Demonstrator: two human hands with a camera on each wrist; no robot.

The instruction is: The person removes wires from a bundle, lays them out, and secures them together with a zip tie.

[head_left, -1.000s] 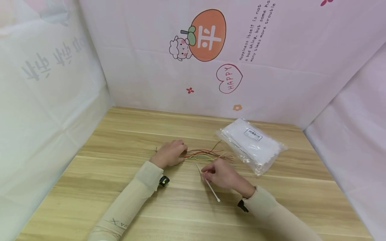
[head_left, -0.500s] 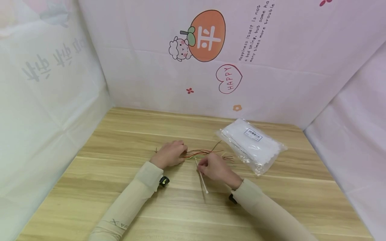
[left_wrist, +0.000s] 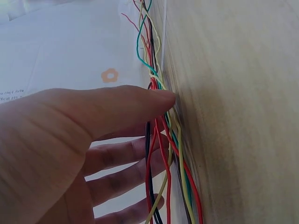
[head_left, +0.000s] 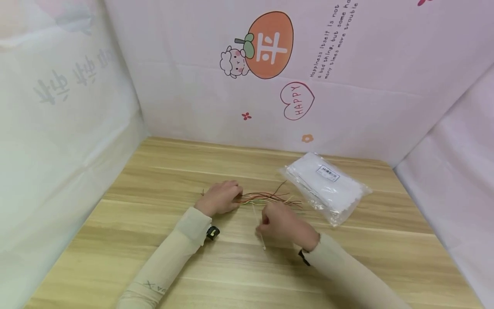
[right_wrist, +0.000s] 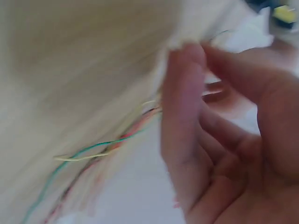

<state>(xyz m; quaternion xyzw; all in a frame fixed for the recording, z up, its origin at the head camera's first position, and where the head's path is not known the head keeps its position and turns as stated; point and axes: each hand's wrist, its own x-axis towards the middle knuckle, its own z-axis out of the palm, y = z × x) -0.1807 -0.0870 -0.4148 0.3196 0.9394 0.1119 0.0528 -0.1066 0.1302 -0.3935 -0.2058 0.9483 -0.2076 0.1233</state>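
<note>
Several thin wires (head_left: 266,195) in red, black, yellow and green lie in a loose bundle on the table. My left hand (head_left: 221,197) pinches the bundle near its middle; in the left wrist view the thumb (left_wrist: 140,103) presses over the wires (left_wrist: 161,144), fingers behind them. A slim white cable tie (head_left: 264,246) runs from the near side of the wires toward me, its small head nearest. With thumb and forefinger, my right hand (head_left: 287,224) pinches the tie part way along. The right wrist view is blurred, and those fingertips (right_wrist: 187,51) hide the tie there.
A clear plastic bag (head_left: 328,184) with white contents and a barcode label lies at the back right, close to the wire ends. White printed cloth (head_left: 193,98) walls the wooden table (head_left: 216,274) at the back and both sides.
My right hand came leftward with the cable tie to the wires, then shifted back toward me along the tie. The left hand stays on the wires.
</note>
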